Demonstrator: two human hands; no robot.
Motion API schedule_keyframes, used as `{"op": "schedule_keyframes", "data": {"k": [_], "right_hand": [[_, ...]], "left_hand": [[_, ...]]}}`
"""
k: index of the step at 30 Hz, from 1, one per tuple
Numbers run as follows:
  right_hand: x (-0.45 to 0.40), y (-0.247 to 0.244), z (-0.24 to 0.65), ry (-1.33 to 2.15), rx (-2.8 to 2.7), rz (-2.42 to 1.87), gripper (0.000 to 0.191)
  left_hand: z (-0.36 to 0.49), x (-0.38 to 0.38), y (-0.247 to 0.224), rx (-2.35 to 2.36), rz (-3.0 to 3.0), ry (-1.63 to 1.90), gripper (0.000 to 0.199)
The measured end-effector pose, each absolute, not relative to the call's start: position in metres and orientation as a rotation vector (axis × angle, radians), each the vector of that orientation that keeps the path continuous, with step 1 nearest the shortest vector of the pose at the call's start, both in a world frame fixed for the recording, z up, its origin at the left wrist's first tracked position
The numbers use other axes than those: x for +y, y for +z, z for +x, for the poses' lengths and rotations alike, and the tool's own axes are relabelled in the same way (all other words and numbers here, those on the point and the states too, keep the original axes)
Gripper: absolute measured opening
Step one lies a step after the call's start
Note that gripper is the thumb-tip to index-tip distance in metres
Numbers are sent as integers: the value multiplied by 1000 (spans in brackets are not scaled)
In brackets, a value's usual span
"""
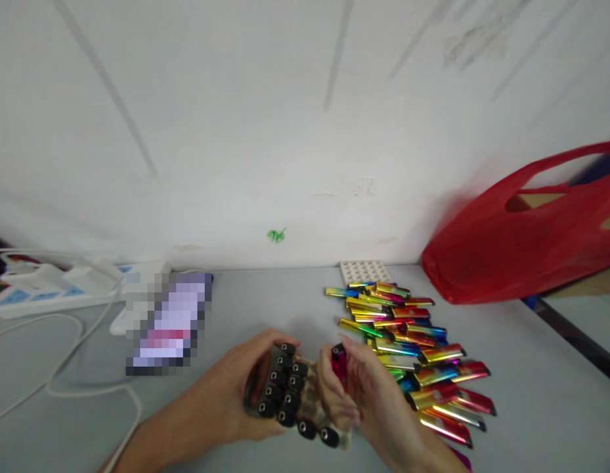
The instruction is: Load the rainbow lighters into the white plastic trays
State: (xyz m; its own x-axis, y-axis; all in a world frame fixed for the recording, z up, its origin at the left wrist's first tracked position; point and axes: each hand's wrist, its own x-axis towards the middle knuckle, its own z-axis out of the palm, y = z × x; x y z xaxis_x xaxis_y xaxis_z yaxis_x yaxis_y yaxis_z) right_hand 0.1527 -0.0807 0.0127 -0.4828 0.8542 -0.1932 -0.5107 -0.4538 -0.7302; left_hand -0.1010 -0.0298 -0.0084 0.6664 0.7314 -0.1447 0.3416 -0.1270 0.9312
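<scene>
My left hand (236, 381) is wrapped around the left side of a pale rack with holes (312, 387). Several upright lighters (285, 387) stand in it, showing black ends with a small metal ring each. Over the rack's right part, my right hand (366, 387) pinches a magenta lighter (340, 368), its black end up. Whether that lighter touches the rack is hidden by my fingers. To the right lies a loose pile of shiny lighters (408, 348) in gold, red, blue and green, partly covered by my right hand and forearm.
At the back, against the wall, lies a white grid tray (364, 270). A red bag (511, 243) leans at the right. On the left are a phone (171, 322) with a blurred screen, a power strip (53, 292) and a white cable (68, 355).
</scene>
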Motion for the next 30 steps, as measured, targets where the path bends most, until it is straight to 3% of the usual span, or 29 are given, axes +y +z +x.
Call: {"op": "schedule_keyframes", "data": {"k": [5,12,19,25,30], "right_hand": [[-81,12,152,2020,-717,-745,73],[-84,4,151,1926,-681,-778,61],[-81,13,152,1937,-674,-817,69],[-90,10,147,1588,-947,-940,46],[-92,17,153,1285,-1164,-1101,41]], "left_hand": [[-103,-30,-14,865,1706,420,79],[-104,-31,-14,835,1688,428,75],[-101,-30,-6,891,1716,412,75],[-101,-29,-2,876,1706,396,74],[-101,-30,-3,896,1734,397,73]]}}
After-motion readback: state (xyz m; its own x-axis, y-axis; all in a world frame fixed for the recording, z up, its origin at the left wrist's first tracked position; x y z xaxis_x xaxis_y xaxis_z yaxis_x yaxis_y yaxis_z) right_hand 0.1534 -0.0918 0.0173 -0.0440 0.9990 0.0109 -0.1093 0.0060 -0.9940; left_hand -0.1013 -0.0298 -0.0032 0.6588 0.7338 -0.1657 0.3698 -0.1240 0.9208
